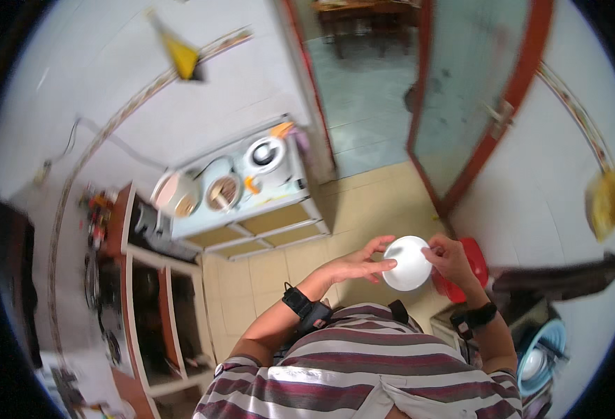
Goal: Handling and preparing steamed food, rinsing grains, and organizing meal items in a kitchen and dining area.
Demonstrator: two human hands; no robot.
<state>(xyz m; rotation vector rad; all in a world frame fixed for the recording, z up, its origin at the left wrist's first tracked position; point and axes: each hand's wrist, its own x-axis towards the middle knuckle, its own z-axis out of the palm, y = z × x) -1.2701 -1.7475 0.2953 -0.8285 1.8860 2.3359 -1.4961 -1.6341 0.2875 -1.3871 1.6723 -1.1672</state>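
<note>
In front of my body, both hands hold a small white bowl (408,269). My left hand (362,262) grips its left side, with the thumb lying over the rim and the fingers spread around the outside. On the right edge, my right hand (446,257) pinches the rim between thumb and fingers. I cannot tell whether anything lies inside the bowl. Just behind my right hand, partly hidden by it, stands a red plastic bin (475,262) on the tiled floor.
A low cabinet (265,222) carries a rice cooker (174,194), a bowl of brown food (223,191) and a white lidded appliance (265,155). A glass door (464,105) stands ajar ahead. Down to the right is a blue basin (558,335) with dishes; at left, a wooden-framed cabinet (167,387).
</note>
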